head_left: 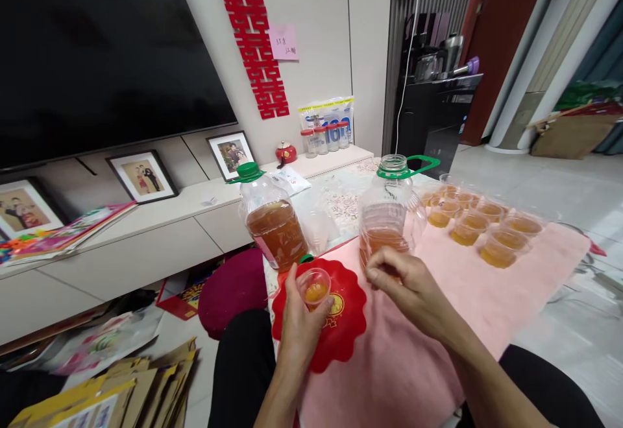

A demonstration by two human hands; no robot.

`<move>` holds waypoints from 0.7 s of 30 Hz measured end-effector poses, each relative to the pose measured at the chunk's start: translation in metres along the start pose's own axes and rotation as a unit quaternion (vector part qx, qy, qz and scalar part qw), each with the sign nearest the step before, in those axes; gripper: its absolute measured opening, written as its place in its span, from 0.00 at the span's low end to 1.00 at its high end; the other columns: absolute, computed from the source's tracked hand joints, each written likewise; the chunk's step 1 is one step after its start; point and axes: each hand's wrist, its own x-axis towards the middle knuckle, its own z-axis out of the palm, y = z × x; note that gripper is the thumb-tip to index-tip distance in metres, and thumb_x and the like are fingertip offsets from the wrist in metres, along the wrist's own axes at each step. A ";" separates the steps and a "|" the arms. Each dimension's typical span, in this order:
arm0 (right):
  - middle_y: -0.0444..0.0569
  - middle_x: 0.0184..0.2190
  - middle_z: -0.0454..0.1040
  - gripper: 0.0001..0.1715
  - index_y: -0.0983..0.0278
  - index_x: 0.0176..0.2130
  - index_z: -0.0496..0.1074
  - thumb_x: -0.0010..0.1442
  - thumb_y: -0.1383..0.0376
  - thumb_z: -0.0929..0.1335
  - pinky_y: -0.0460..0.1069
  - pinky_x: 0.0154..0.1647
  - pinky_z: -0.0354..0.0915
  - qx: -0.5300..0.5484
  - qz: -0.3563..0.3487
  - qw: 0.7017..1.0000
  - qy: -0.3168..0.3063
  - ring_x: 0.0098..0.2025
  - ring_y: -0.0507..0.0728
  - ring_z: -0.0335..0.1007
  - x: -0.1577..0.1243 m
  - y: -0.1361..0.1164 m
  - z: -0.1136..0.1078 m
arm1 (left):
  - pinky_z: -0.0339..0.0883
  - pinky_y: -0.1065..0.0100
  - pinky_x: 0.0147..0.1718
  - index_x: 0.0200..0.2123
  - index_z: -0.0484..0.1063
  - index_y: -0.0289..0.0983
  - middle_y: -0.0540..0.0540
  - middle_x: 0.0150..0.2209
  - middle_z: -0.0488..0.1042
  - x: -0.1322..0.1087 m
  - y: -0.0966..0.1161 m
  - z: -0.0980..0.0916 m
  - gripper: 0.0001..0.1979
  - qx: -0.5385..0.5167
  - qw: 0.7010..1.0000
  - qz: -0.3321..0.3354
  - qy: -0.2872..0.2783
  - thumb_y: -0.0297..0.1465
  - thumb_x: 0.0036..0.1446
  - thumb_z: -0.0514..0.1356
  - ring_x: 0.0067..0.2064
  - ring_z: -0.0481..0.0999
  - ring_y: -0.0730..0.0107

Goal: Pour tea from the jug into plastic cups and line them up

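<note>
My left hand (300, 321) is wrapped round a small clear plastic cup (315, 279) with amber contents, held over a red scalloped tray (346, 344). In front of the open clear jug (384, 214), my right hand (406, 279) has its fingers pinched together; whatever is between them, if anything, is hidden. The jug is part filled with amber liquid, and a green handle ring circles its neck. A second jug (277, 233), fuller and with a green cap, stands behind the tray on the left.
Several filled clear cups (470, 227) stand on the right of the pink cloth (516, 292). Behind are small jars with red lids (321, 141), framed photos (143, 178) and a white cabinet (160, 240). A maroon stool (233, 292) and flattened cardboard (141, 389) lie to the left.
</note>
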 end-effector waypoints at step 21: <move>0.36 0.23 0.67 0.25 0.60 0.29 0.66 0.69 0.46 0.68 0.48 0.28 0.62 0.088 0.150 0.980 -0.101 0.25 0.50 0.65 -0.002 0.029 0.018 | 0.65 0.56 0.70 0.74 0.34 0.46 0.40 0.64 0.66 -0.035 0.012 0.006 0.57 0.002 0.986 0.057 -0.154 0.44 0.54 0.70 0.70 0.66 0.60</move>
